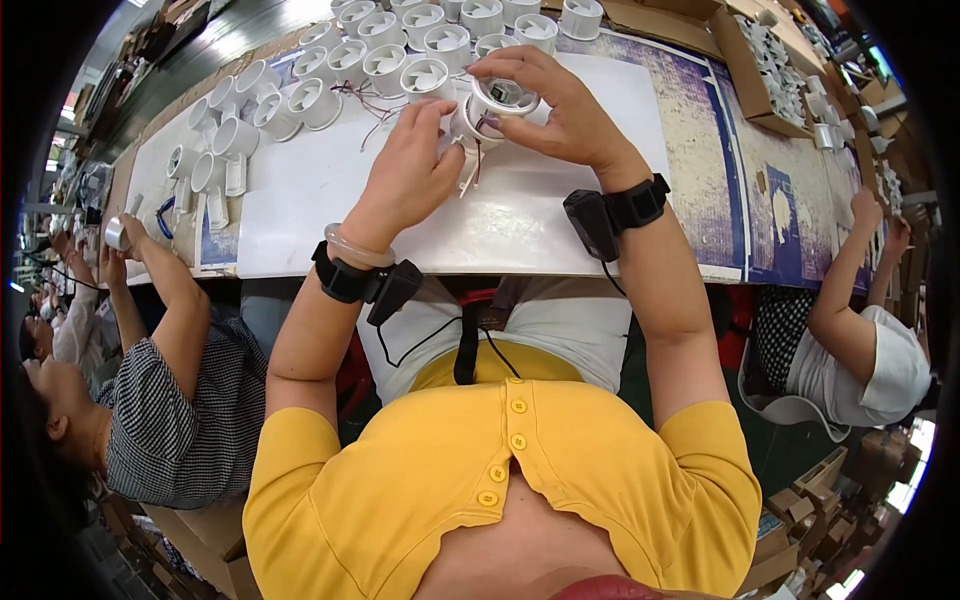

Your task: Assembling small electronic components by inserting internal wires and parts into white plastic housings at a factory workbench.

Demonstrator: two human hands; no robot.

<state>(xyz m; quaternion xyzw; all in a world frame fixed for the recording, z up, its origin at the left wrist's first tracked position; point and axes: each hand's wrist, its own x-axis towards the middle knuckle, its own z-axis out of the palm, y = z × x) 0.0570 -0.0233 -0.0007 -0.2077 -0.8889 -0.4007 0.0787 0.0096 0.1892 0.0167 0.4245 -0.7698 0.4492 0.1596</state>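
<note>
Sitting at the lower middle of the frame in a yellow buttoned top (440,430), close against the near edge of a glossy white work sheet (550,230). Reaching both forearms over that edge, with a black wrist module (592,225) strapped on at the right and a pale bracelet (358,248) worn at the left. Having a broad stretch of sheet between hands and near edge, ample room toward the left of the frame, and a narrower strip at the right before a worn purple-and-cream surface (702,160).

Gripping a white round part (488,105) by its rim in the right hand (565,112) at the upper middle of the frame, with a circuit board (502,92) visible inside. Holding the left hand (412,155) narrow beside it, fingertips at or near a white cylinder (462,122) just below; cannot tell whether pinching anything. Dangling thin wires (478,165) underneath.

Facing crowded white fan housings (424,76) just beyond, up to the top edge, with little room forward; then a cardboard box (740,75) of white parts at the upper right.
</note>
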